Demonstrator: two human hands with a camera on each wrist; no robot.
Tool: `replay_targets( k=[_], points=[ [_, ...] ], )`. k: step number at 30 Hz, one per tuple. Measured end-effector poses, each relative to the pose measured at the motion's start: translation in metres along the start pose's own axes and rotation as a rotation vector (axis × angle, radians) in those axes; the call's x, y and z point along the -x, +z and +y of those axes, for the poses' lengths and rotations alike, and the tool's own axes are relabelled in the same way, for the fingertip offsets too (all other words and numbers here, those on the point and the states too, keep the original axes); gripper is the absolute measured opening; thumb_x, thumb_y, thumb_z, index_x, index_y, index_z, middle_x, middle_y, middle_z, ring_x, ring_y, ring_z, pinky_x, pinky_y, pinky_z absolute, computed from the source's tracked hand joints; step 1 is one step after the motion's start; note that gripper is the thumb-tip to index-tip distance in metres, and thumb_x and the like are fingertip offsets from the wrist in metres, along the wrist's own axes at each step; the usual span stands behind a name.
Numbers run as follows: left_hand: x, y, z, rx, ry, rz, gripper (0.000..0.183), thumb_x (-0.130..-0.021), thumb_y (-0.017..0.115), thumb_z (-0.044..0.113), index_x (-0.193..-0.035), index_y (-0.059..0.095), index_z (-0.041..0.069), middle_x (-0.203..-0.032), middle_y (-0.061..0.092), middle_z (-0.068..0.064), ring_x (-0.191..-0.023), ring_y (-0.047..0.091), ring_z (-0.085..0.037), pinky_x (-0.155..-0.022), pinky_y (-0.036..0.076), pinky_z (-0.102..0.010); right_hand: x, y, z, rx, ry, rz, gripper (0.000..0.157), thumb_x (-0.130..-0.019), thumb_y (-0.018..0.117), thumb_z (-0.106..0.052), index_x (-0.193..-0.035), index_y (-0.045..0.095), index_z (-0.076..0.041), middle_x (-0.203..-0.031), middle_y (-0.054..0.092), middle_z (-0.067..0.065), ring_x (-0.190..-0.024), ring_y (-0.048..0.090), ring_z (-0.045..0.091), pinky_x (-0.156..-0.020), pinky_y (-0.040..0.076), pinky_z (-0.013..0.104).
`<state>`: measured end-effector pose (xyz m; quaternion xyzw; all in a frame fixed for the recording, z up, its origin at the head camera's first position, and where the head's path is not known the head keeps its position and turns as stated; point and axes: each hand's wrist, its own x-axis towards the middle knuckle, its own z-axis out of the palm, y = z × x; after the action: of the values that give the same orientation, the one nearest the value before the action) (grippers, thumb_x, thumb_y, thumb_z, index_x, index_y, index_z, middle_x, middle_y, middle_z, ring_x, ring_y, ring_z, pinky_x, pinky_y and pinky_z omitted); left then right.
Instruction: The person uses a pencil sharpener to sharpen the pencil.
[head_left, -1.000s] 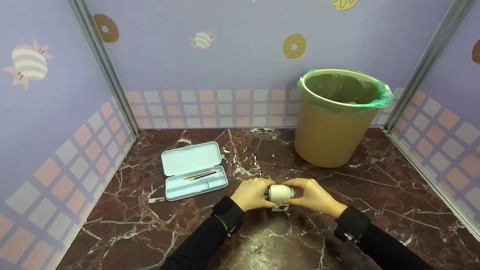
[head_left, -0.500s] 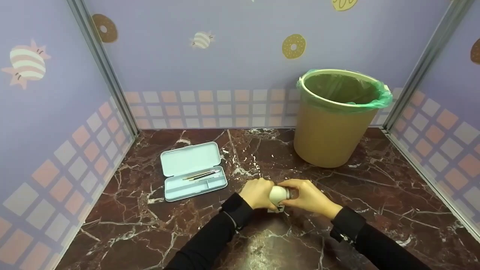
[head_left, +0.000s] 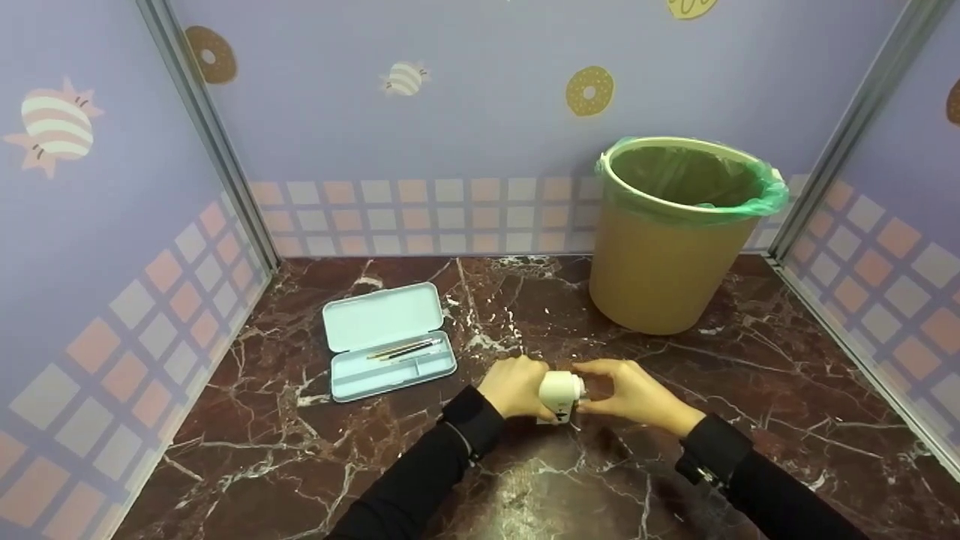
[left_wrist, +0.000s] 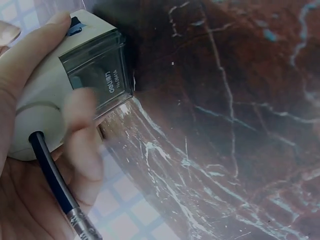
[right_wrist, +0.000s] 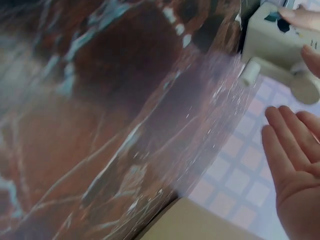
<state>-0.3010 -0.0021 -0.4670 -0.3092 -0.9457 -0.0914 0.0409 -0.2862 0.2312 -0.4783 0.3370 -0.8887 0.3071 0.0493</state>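
A white pencil sharpener [head_left: 559, 388] stands on the dark marbled tabletop, between the hands. My left hand [head_left: 514, 386] grips its left side; the left wrist view shows the thumb along the white body and blurred fingers by the clear shavings drawer [left_wrist: 97, 72]. A dark pencil [left_wrist: 50, 170] sticks into the sharpener's hole, its metal-banded end toward the palm. At the other side, my right hand [head_left: 634, 394] curves near the crank handle [right_wrist: 275, 74]. Seen from the right wrist, its fingers [right_wrist: 287, 145] are extended and apart from the crank.
An open light-blue pencil case [head_left: 382, 306] with several pencils [head_left: 405, 349] lies to the left. At the back right stands a tan bin [head_left: 660, 270] lined with a green bag [head_left: 769, 199]. Patterned walls [head_left: 450, 112] enclose the tabletop [head_left: 300, 465] at the back and sides.
My left hand has shifted right, further over the sharpener. My right hand has moved off the sharpener to the right, and its fingers have loosened. The case and bin stay put.
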Motion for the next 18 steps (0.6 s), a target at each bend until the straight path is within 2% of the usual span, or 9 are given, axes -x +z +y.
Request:
replay_targets(
  k=[5, 9, 13, 18],
  points=[
    [0.001, 0.001, -0.001, 0.009, 0.002, 0.012, 0.050, -0.063, 0.094, 0.049, -0.092, 0.071, 0.014, -0.084, 0.076, -0.001, -0.072, 0.071, -0.019, -0.059, 0.056, -0.035, 0.006, -0.003, 0.005, -0.007, 0.051, -0.022, 0.035, -0.084, 0.082, -0.011, -0.115, 0.074, 0.004, -0.110, 0.078, 0.020, -0.097, 0.077, 0.032, -0.084, 0.063, 0.041],
    [0.001, 0.001, 0.000, 0.018, 0.002, 0.018, 0.048, -0.063, 0.093, 0.046, -0.090, 0.071, 0.014, -0.083, 0.075, -0.001, -0.070, 0.069, -0.019, -0.058, 0.056, -0.035, 0.007, -0.002, 0.008, 0.029, 0.027, -0.007, 0.017, -0.087, 0.078, -0.007, -0.103, 0.079, -0.002, -0.099, 0.081, 0.013, -0.088, 0.078, 0.024, -0.076, 0.063, 0.033],
    [0.002, 0.000, 0.000, 0.028, -0.003, 0.018, 0.046, -0.064, 0.093, 0.044, -0.090, 0.071, 0.013, -0.082, 0.075, -0.002, -0.069, 0.069, -0.019, -0.056, 0.054, -0.034, 0.007, 0.001, 0.010, 0.066, -0.008, 0.008, 0.011, -0.086, 0.078, -0.004, -0.097, 0.080, -0.006, -0.093, 0.082, 0.007, -0.082, 0.077, 0.018, -0.072, 0.062, 0.029],
    [0.002, 0.001, 0.000, 0.030, 0.004, 0.025, 0.047, -0.063, 0.094, 0.044, -0.090, 0.072, 0.013, -0.083, 0.076, -0.002, -0.070, 0.070, -0.020, -0.056, 0.054, -0.035, 0.005, 0.007, 0.011, 0.130, -0.062, 0.026, 0.007, -0.084, 0.080, -0.005, -0.091, 0.081, -0.007, -0.087, 0.081, 0.006, -0.076, 0.076, 0.019, -0.070, 0.061, 0.031]
  ],
)
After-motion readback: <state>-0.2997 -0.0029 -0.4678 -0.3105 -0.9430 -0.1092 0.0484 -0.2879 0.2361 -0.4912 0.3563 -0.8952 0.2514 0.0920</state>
